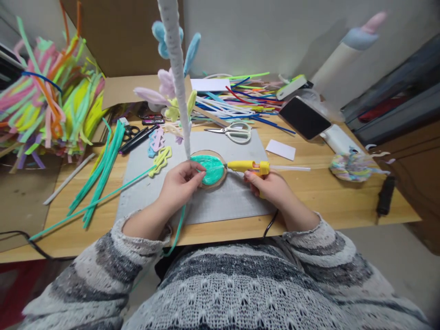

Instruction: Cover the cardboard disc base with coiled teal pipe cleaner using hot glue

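Note:
My right hand (266, 183) is wrapped round a yellow hot glue gun (240, 166), with a clear glue stick (292, 169) poking out of its back. Its nozzle points left, at the edge of a round wooden base (209, 185) covered in coiled green pipe cleaner (212, 169). Over the left side of this base my left hand (182, 183) pinches a green pipe cleaner (179, 224), whose length hangs past the table edge. A white wrapped stem (175, 59) rises beside the base, with blue, pink and yellow fuzzy shapes around it.
A grey mat (240, 201) lies under the work. White-handled scissors (237, 133), a phone (305, 118) and a white card (281, 150) lie behind and to the right. Green pipe cleaners (103, 169) and a big colourful bundle (44, 96) are on the left. A black tool (385, 197) lies far right.

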`<state>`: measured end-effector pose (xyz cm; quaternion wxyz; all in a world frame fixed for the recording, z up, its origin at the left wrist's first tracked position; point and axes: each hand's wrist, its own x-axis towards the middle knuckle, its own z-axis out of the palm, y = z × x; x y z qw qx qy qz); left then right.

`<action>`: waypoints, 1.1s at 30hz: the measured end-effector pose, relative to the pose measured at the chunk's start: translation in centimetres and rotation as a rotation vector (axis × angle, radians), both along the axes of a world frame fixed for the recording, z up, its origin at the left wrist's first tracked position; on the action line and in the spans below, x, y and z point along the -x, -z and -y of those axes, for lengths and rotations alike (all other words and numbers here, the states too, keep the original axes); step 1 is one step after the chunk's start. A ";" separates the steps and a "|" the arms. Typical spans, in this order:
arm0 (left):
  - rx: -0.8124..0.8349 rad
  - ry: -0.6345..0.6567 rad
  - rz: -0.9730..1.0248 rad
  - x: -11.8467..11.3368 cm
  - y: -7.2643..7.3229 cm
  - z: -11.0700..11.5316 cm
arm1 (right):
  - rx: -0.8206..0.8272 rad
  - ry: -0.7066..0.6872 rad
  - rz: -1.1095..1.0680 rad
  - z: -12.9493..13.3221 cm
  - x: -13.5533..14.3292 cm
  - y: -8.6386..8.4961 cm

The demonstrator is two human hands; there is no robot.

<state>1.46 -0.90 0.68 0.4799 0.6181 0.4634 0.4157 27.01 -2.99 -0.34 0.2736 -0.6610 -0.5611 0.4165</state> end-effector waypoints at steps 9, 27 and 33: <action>0.040 0.019 0.022 -0.2 0.3 -0.1 | 0.009 0.007 0.053 0.5 0.1 -0.3; -0.003 0.023 -0.016 0.1 0.6 0.0 | -0.192 -0.066 0.086 2.1 -0.1 -0.5; -0.007 0.028 -0.013 0.0 0.5 0.0 | -0.198 -0.071 0.119 2.6 0.1 -0.6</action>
